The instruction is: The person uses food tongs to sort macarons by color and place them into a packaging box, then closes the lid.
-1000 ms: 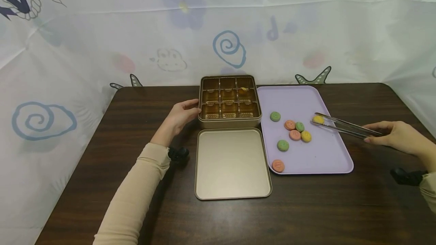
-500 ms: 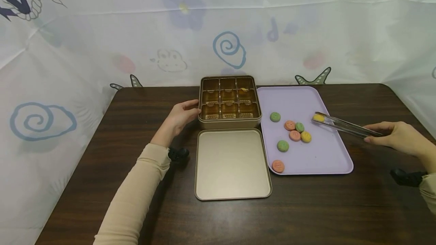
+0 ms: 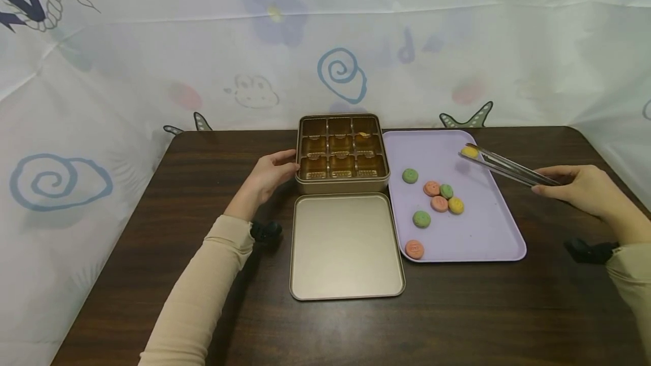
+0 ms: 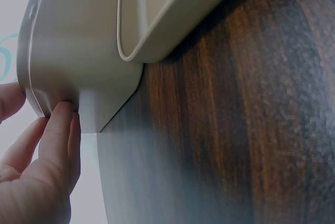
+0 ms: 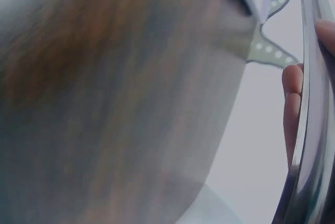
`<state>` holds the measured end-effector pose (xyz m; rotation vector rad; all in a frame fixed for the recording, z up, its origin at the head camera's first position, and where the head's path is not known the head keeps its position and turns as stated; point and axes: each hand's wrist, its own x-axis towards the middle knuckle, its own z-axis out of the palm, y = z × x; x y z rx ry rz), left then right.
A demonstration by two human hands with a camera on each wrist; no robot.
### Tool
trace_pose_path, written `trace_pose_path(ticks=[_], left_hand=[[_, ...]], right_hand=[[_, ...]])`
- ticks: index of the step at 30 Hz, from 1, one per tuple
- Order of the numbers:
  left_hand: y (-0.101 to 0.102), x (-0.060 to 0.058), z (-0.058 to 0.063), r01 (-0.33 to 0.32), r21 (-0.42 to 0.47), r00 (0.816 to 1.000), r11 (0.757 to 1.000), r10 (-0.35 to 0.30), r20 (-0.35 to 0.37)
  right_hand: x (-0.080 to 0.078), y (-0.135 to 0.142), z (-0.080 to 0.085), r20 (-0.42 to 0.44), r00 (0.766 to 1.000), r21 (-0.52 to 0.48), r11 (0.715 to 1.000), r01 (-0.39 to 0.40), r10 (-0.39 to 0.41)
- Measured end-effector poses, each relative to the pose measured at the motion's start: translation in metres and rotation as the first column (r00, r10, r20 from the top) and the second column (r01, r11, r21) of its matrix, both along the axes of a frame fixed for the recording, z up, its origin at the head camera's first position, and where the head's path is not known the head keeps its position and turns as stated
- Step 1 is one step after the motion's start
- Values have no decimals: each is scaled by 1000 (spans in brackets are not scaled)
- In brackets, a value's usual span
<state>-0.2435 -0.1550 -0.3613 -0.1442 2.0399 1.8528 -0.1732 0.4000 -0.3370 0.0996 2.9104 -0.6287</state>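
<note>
My right hand (image 3: 585,191) holds metal tongs (image 3: 516,170) between thumb and fingers. The tongs' tips pinch a round yellow candy (image 3: 469,152) over the far right part of the lilac tray (image 3: 488,233). In the right wrist view, fingers (image 5: 292,85) lie along the tongs, whose tips are out of frame. My left hand (image 3: 269,177) rests its fingertips on the left wall of a square tin (image 3: 343,186); the left wrist view shows fingers (image 4: 56,135) against the outer wall near the rim. A gold insert with several compartments fills the tin.
A flat metal lid (image 3: 348,247) lies in front of the tin, left of the tray. On the tray are several loose candies: pink (image 3: 414,249), green (image 3: 421,219) and yellow (image 3: 456,205). A patterned white cloth (image 3: 305,61) hangs behind the dark wooden table (image 3: 458,315).
The tongs have pinched the yellow candy and moved with it toward the far side of the tray and slightly left. My left hand and the tin have stayed put.
</note>
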Motion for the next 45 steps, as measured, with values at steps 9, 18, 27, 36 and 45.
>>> trace_pose_path(ticks=[9, 18, 27, 36, 45], left_hand=[[0, 1, 2, 0, -7, 1000, 1000, 0, 2], [1, 0, 1, 3, -5, 1000, 1000, -3, 3], [0, 0, 0, 5, -6, 1000, 1000, -5, 7], [0, 1, 2, 3, -4, 1000, 1000, -3, 5], [2, 0, 0, -4, 3, 1000, 1000, 4, -1]], right_hand=[[-18, -33, 22, -53, 999, -47, 999, 2, -4], [-36, -78, 38, -102, 993, -73, 995, -67, 60], [-50, -122, 43, -97, 989, -143, 982, -128, 114], [-60, -151, 35, -148, 973, -130, 971, -199, 180], [-59, -163, 29, -109, 969, -127, 964, -234, 221]])
